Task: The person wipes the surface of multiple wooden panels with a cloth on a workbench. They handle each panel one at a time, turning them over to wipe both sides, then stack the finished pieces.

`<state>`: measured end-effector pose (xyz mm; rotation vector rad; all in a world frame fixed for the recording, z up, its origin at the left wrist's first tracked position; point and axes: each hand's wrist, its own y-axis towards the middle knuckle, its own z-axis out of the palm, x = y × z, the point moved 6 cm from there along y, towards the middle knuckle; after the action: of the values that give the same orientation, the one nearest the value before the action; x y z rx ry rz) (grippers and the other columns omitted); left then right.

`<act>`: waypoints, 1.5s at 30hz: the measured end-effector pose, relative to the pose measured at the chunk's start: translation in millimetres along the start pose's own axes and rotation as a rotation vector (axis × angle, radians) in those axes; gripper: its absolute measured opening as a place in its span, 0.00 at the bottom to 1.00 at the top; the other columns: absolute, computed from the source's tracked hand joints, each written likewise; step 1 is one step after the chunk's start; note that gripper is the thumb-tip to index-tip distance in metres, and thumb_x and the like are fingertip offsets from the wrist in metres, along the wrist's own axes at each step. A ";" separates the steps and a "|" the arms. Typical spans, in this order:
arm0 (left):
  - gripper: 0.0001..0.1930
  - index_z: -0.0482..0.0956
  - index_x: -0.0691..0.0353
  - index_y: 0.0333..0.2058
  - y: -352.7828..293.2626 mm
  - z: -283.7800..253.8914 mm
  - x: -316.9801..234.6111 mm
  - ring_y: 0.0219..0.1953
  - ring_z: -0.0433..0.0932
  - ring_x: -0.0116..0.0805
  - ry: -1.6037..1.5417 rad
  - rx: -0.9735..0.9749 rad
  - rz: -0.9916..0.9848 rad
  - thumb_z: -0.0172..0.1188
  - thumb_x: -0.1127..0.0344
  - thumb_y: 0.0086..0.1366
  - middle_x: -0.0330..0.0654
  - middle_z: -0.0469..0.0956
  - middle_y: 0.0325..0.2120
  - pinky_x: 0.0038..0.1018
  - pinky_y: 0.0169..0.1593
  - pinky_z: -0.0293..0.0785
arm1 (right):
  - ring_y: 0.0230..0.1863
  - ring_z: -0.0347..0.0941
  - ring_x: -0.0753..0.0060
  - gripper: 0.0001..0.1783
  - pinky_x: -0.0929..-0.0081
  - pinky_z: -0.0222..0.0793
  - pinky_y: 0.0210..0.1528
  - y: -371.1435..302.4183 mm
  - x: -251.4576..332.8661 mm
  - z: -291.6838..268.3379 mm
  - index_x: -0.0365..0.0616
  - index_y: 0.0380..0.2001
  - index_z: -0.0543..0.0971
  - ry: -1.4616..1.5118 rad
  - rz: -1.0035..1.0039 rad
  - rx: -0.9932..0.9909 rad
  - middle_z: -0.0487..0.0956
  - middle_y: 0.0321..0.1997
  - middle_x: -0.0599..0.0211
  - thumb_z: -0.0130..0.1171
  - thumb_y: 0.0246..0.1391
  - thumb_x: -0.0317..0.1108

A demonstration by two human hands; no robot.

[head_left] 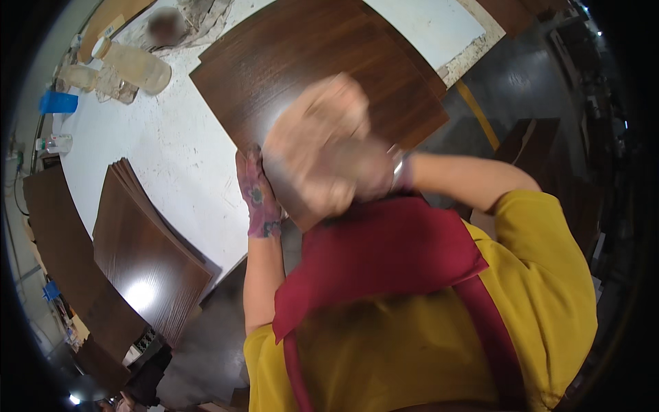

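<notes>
In the head view, the dark brown board (pixel 274 58) lies on the white table (pixel 161 144) in front of the person, its near corner close to the red apron (pixel 391 250). The gloved left hand (pixel 261 199) rests against the board's left edge; I cannot tell whether its fingers clamp it. The right hand (pixel 364 165), blurred, is closed on a bunched, pale cloth (pixel 319 130) over the board's near part. If the left hand bears too lightly, a hard push through the cloth could slide or turn the board; grit caught in the folds could scratch the surface. A shove leftward might bring it against the pile of boards (pixel 147 247), while the big jar (pixel 141 66) stands farther off, less at risk.
</notes>
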<state>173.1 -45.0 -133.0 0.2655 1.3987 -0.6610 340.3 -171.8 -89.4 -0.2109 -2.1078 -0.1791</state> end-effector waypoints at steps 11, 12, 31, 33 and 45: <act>0.15 0.72 0.67 0.42 -4.0 8.6 -15.0 0.42 0.72 0.36 -0.014 -0.094 -0.045 0.43 0.62 0.69 0.46 0.72 0.39 0.31 0.45 0.69 | 0.35 0.77 0.58 0.07 0.63 0.72 0.40 -26.2 38.6 15.2 0.44 0.29 0.76 -0.425 -0.287 -0.075 0.79 0.31 0.57 0.49 0.50 0.32; 0.15 0.72 0.68 0.41 -8.0 15.5 -23.8 0.41 0.72 0.36 -0.031 -0.112 -0.089 0.42 0.62 0.70 0.46 0.72 0.39 0.31 0.44 0.69 | 0.34 0.77 0.58 0.08 0.63 0.72 0.40 -15.0 7.5 -9.5 0.44 0.29 0.76 -0.361 -0.138 -0.109 0.78 0.30 0.57 0.49 0.50 0.32; 0.17 0.69 0.67 0.43 3.4 -4.3 -14.1 0.37 0.71 0.33 -0.049 -0.081 -0.038 0.44 0.57 0.69 0.44 0.72 0.38 0.27 0.42 0.69 | 0.45 0.77 0.58 0.14 0.62 0.70 0.50 -35.4 -39.1 -70.8 0.44 0.43 0.76 -0.148 0.220 -0.048 0.80 0.42 0.57 0.44 0.60 0.34; 0.20 0.67 0.68 0.48 -3.5 1.5 -25.9 0.39 0.72 0.33 -0.080 -0.075 -0.031 0.44 0.55 0.70 0.45 0.72 0.39 0.28 0.45 0.70 | 0.45 0.77 0.59 0.13 0.62 0.70 0.50 -39.4 8.5 -49.4 0.43 0.44 0.76 -0.633 0.113 0.034 0.80 0.42 0.58 0.46 0.59 0.32; 0.28 0.61 0.64 0.62 14.4 -31.3 -7.7 0.61 0.63 0.40 0.106 -0.022 0.113 0.42 0.52 0.70 0.47 0.64 0.60 0.35 0.65 0.58 | 0.40 0.72 0.70 0.12 0.73 0.68 0.45 -14.9 -26.1 -260.7 0.44 0.40 0.76 -0.442 0.019 -0.208 0.77 0.38 0.68 0.50 0.55 0.36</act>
<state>155.4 -14.5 -134.1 0.3634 1.4798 -0.5448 566.7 -243.5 22.1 -0.4263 -2.5245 -0.3680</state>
